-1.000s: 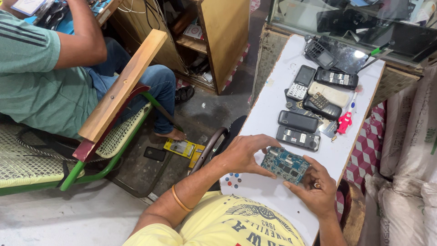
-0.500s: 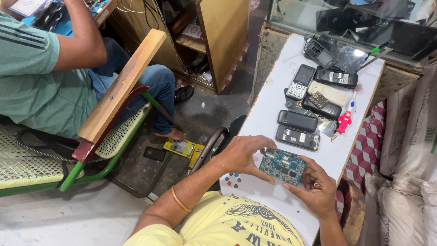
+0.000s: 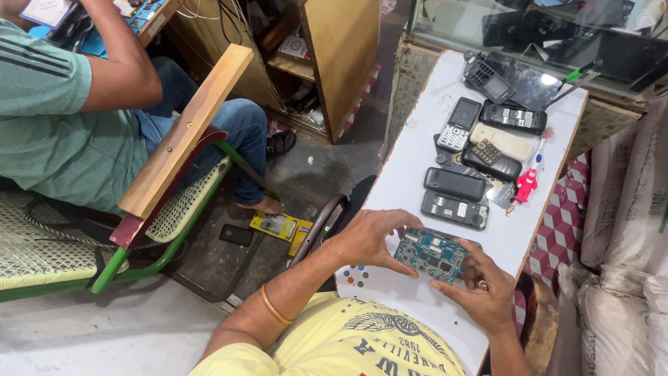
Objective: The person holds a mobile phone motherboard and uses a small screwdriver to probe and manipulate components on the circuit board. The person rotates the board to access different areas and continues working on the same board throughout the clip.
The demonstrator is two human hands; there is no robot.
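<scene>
Blue circuit board [image 3: 431, 254] pinched by its edges between left hand [image 3: 369, 240] and right hand [image 3: 483, 292], component face up for viewing, above the near end of the white counter [image 3: 417, 167]. Opened phones [image 3: 456, 184] lie at 12 o'clock.

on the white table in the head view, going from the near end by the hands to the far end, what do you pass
blue circuit board held in both hands → dark phone back with its battery bay open → black phone lying face up → cream phone shell → black keypad phone near the far edge
</scene>
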